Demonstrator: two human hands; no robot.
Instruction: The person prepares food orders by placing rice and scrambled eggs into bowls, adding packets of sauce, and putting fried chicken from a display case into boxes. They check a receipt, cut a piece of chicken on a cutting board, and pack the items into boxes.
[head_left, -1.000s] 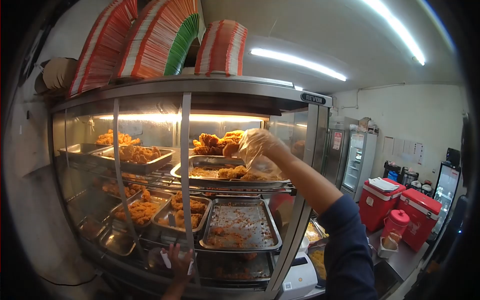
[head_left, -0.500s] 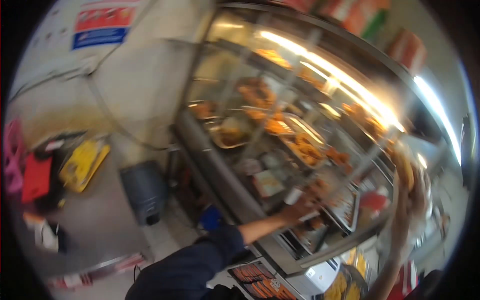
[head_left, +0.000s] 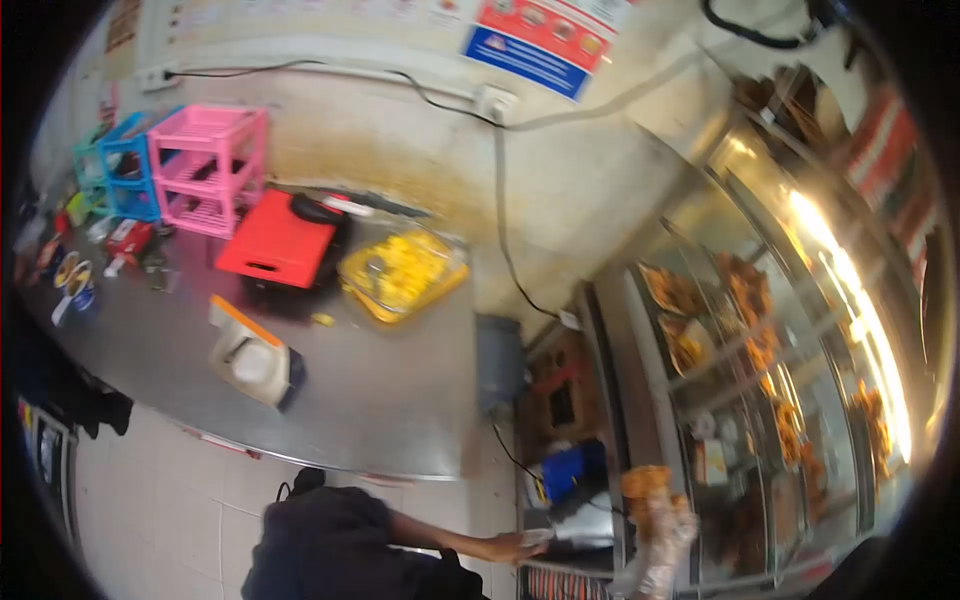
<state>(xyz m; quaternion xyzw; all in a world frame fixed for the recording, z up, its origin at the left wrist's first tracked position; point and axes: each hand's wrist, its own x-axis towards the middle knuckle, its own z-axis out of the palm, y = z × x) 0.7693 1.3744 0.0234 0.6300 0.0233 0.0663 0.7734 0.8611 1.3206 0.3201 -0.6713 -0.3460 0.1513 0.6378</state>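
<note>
A clear plastic glove covers my right hand (head_left: 660, 545), which is raised at the lower right, its fingers closed around golden-brown fried food (head_left: 645, 485), apparently fried chicken. My left hand (head_left: 508, 547) reaches out low, beyond a dark sleeve, with its fingers closed at a small whitish object (head_left: 537, 538). Blur hides what that object is. Close to both hands is the glass display cabinet (head_left: 620, 400), with trays of fried pieces (head_left: 685, 345) inside under bright lamps.
On the left, a steel table (head_left: 400, 390) carries a red cutting board (head_left: 278, 238), a yellow-filled container (head_left: 400, 275), an open carton (head_left: 255, 360) and pink racks (head_left: 212, 165). A grey bin (head_left: 500, 365) and a blue object (head_left: 572, 472) lie between table and cabinet. A cable (head_left: 515, 250) hangs on the wall.
My view has swung left, bringing the table into fuller sight. My left hand has come out of the cabinet. My right hand, still holding fried food, now appears lower.
</note>
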